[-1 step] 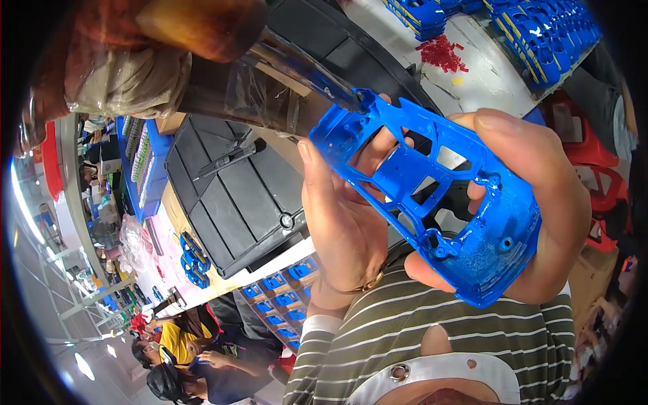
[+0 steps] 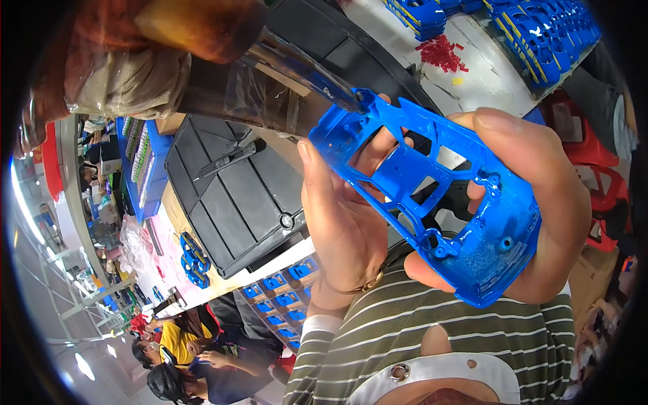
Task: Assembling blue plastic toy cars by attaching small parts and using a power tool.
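A blue plastic toy car body shell (image 2: 412, 169) is held up with its hollow inside facing me. My right hand (image 2: 550, 196) wraps around its near right end, thumb along the upper side. My left hand (image 2: 344, 226) grips the far left end, its thumb at the edge and its fingers behind the shell, partly seen through the window openings. A shiny metal rod (image 2: 310, 71) reaches down from the upper left, and its tip meets the shell's far end inside. Beside it runs a tape-wrapped brown bar (image 2: 229, 98).
Below the shell is a black ribbed board (image 2: 236, 196). Red small pieces (image 2: 442, 55) lie on the white table, near stacked blue shells (image 2: 540, 40). Red shells (image 2: 594, 182) sit at the right. A blue crate (image 2: 142, 165) stands left. People (image 2: 202, 364) work at lower left.
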Tool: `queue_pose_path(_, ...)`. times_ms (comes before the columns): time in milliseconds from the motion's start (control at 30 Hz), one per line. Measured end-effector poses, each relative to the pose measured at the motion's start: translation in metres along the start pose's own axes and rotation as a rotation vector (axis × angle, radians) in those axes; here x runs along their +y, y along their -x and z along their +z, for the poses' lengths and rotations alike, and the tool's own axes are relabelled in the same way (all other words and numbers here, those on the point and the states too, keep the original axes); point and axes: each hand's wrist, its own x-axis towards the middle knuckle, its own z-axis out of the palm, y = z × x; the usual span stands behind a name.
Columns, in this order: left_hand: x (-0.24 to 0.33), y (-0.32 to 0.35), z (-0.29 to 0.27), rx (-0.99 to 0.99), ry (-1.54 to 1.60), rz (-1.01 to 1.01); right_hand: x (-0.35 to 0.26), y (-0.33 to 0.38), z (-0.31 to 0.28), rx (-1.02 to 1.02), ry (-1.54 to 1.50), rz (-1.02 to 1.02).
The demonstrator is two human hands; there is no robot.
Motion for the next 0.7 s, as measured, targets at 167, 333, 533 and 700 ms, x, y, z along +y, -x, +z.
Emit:
queue_pose_path(167,-0.002,-0.003,-0.003,0.018,0.025,-0.024,0.0,0.001,0.0,-0.009,-0.014,0.004)
queue_pose_path(333,-0.002,-0.003,-0.001,0.02,0.004,0.0,0.002,0.001,-0.003,-0.041,-0.049,0.015)
queue_pose_path(533,-0.005,-0.006,-0.012,-0.013,0.012,-0.034,-0.004,-0.001,-0.01,-0.118,-0.035,0.068)
queue_pose_path(700,-0.003,-0.004,-0.008,-0.038,0.11,-0.039,-0.003,-0.003,-0.017,-0.198,-0.032,0.086)
